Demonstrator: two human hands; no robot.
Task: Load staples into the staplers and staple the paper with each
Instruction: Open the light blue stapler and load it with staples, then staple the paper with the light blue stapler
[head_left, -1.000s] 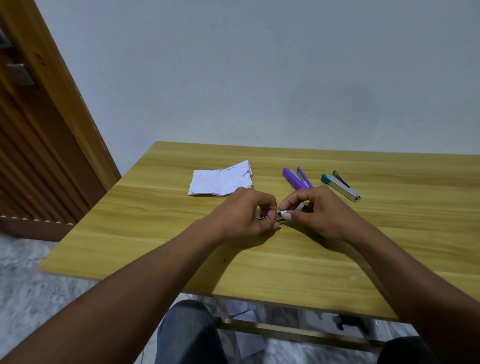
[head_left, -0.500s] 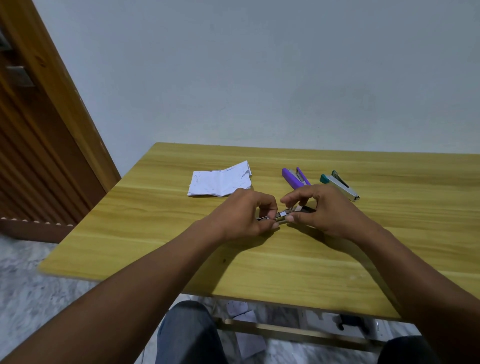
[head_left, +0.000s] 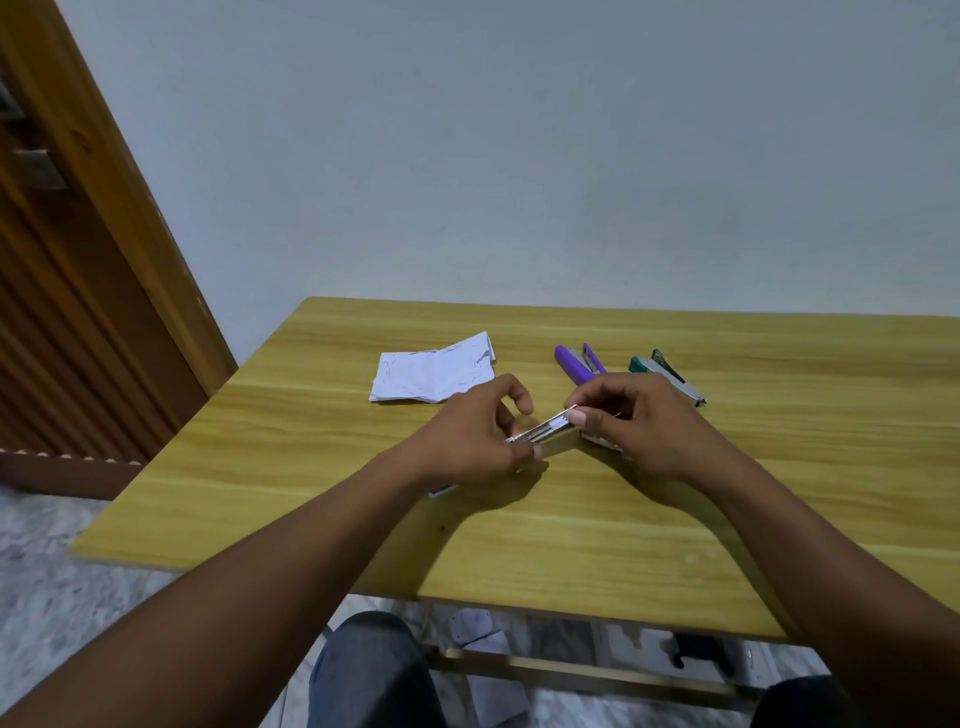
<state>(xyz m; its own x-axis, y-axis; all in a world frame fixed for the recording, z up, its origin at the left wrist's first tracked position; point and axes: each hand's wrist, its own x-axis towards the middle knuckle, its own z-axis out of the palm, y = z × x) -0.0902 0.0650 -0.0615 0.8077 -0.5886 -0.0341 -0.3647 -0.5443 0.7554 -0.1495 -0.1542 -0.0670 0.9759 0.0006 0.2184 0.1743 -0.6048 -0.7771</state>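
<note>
Over the middle of the wooden table (head_left: 571, 519) both my hands hold a small metal stapler (head_left: 545, 431), swung open. My left hand (head_left: 478, 441) grips its near end. My right hand (head_left: 639, 426) pinches the far end between thumb and fingers. Part of the stapler is hidden under my right palm. Behind my right hand lies a purple stapler (head_left: 576, 364), and a green and silver stapler (head_left: 670, 379) lies to its right. A folded white paper (head_left: 431, 376) lies at the back left of my hands.
A wooden door (head_left: 78, 312) stands at the left beside the table. A grey wall runs behind the table. Scraps of paper (head_left: 478, 629) lie on the marble floor under the table, near my knees.
The stapler has swung further open between my hands, its metal strip now showing longer. My left fingers have loosened and lifted. My right thumb has moved onto the strip's far end.
</note>
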